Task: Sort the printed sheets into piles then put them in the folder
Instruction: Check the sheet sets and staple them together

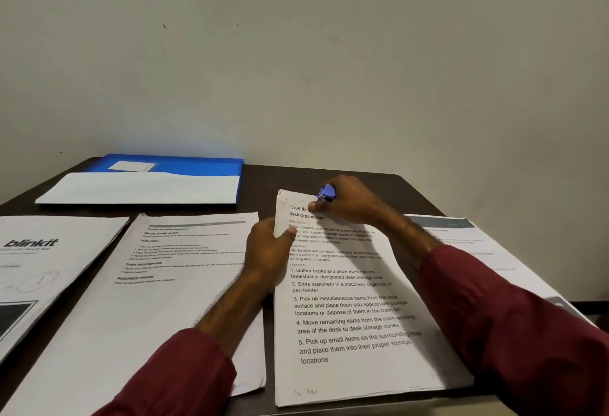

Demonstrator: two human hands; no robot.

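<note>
- Dark brown table (260, 185): paper piles lie in a row across it, left to right.
- White printed stack headed "Desk Organization" (349, 316), right of centre, near edge. Judged light and limp, and the sheets may slide on each other; best pinched through all layers at an edge.
- Blue plastic folder (197, 165): far left, lying flat, white sheet on it.
- Left hand (267, 251): pinches the stack's left edge, thumb on top.
- Right hand (352, 201): curled round a small blue-violet tool (327, 193), probably a stapler, over the stack's far end.
</note>
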